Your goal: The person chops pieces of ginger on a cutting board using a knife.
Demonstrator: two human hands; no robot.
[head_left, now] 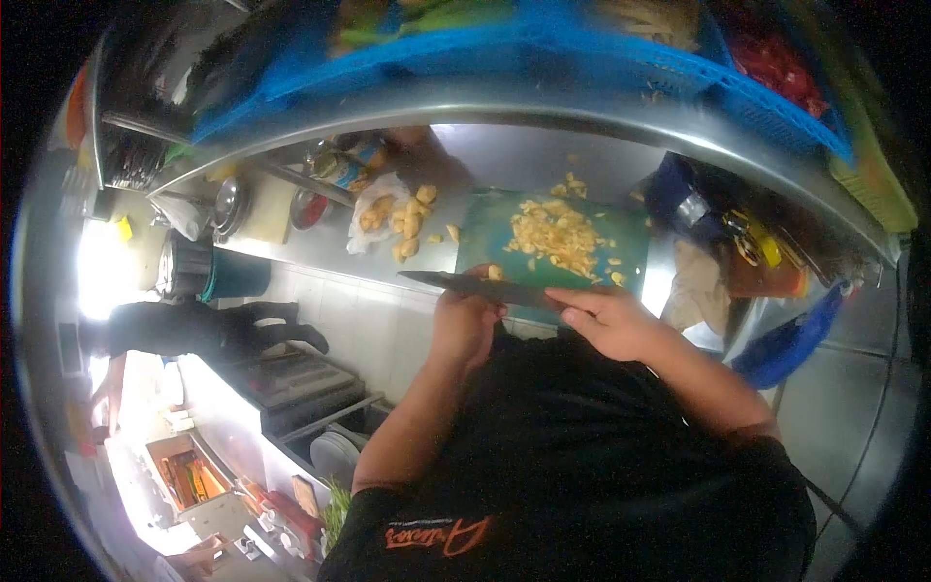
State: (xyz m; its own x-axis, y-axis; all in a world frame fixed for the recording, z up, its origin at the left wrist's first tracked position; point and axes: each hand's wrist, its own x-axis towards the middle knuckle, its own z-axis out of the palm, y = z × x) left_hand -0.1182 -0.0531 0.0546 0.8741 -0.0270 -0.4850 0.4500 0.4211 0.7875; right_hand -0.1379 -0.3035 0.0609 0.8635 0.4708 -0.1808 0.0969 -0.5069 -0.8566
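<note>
My right hand (608, 318) is closed around the handle of a large knife (485, 288), its dark blade pointing left. Beneath and behind that blade is my left hand (467, 320), with its fingers curled; what they hold, if anything, is hidden. A small yellow piece (495, 273) shows just beyond the blade, by the left fingertips. On the green cutting board (480, 228) lies a spread of chopped yellow pieces (558, 238). Larger knobbly yellow chunks (412, 221), resembling peeled ginger, sit left of the board beside a white plastic bag (373, 215).
A steel shelf (465, 112) carrying blue crates (543, 48) overhangs the counter. A dark blue bundle (684, 199) and a brown cloth (700, 281) lie right of the board. Farther left, another person in dark clothing (208, 330) stands near a pot (184, 267).
</note>
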